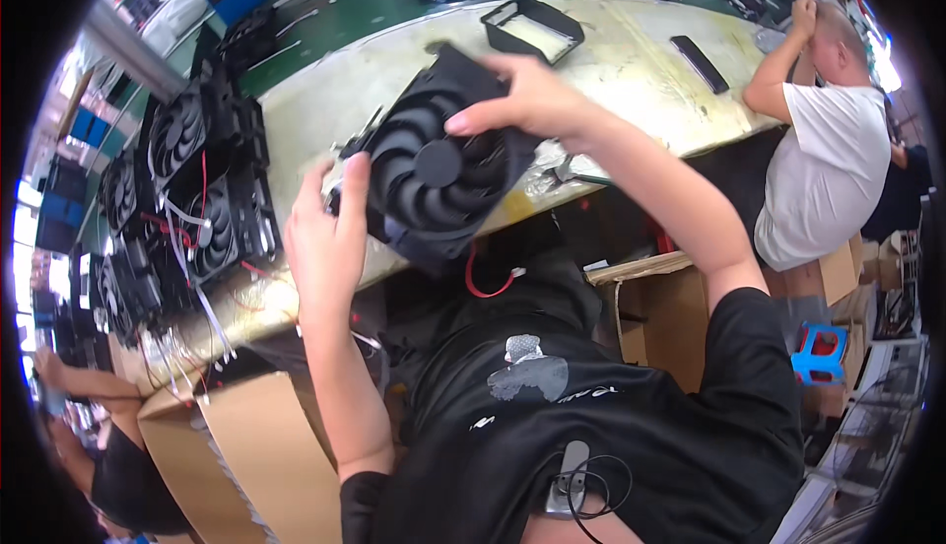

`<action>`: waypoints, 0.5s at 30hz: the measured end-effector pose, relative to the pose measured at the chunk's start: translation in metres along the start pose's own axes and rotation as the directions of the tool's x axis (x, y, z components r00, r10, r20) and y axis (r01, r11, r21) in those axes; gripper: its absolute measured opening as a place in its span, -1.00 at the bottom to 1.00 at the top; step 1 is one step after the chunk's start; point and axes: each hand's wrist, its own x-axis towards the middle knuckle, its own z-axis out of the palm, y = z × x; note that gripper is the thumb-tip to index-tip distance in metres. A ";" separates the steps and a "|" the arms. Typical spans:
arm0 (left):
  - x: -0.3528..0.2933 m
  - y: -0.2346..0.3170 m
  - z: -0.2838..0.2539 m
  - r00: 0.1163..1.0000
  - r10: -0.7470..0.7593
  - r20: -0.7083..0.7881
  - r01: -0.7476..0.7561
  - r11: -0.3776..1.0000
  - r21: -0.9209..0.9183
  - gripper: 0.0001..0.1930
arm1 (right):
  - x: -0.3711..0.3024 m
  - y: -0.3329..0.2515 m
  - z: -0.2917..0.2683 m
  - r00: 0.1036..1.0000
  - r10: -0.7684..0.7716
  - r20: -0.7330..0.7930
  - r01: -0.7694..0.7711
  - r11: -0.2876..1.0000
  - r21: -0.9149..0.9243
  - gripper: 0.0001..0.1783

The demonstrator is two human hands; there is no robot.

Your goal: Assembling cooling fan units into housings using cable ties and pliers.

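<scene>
A black cooling fan (439, 163) in a square housing is tilted above the near edge of the table, its blades facing up. My right hand (537, 101) grips the housing's upper right, with the thumb over the blades and the other fingers behind the frame. At its left side my left hand (330, 224) holds the edge, thumb up and fingers partly hidden. A red wire (485, 293) with a white connector dangles below the housing. Metal hand tools (567, 174) lie on the table to the right of the fan.
Several similar black fan units (207, 219) with loose wires are stacked on the left. A black rectangular frame (532, 30) and a dark phone-like slab (700, 63) lie on the worktable (631, 71). Cardboard boxes (261, 445) stand below. A co-worker (828, 150) sits at right; another person's arm (89, 381) shows at left.
</scene>
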 end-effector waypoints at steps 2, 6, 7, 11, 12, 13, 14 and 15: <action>0.011 -0.025 0.014 0.997 -0.077 0.008 0.077 0.997 -0.003 -0.20 | 0.014 0.022 0.011 0.999 0.032 -0.036 -0.032 0.999 0.006 -0.15; 0.036 -0.029 0.030 0.980 -0.162 -0.113 0.178 0.972 0.155 -0.20 | 0.032 0.035 0.009 0.972 0.236 0.007 -0.234 0.961 0.145 -0.25; 0.047 -0.037 0.030 0.981 -0.162 -0.104 0.178 0.971 0.159 -0.20 | 0.036 0.041 0.005 0.964 0.264 0.017 -0.263 0.951 0.166 -0.27; 0.087 -0.059 0.017 0.987 -0.153 0.043 0.159 0.937 -0.310 -0.32 | 0.046 0.041 -0.002 0.950 0.291 0.113 -0.308 0.936 0.172 -0.25; 0.090 -0.059 0.013 0.989 -0.117 0.089 0.135 0.960 -0.243 -0.36 | 0.044 0.034 -0.002 0.950 0.290 0.113 -0.306 0.937 0.167 -0.16; 0.090 -0.058 0.008 0.987 -0.086 0.137 0.110 0.978 -0.176 -0.39 | 0.047 0.042 0.000 0.947 0.297 0.120 -0.314 0.933 0.173 -0.16; 0.086 -0.045 0.005 0.987 -0.033 0.159 0.047 0.995 -0.086 -0.43 | 0.049 0.056 -0.004 0.957 0.289 0.026 -0.290 0.949 0.125 -0.12; 0.075 -0.032 0.007 0.982 0.016 0.187 -0.016 1.000 0.000 -0.47 | 0.051 0.065 -0.008 0.958 0.280 -0.067 -0.275 0.959 0.072 -0.07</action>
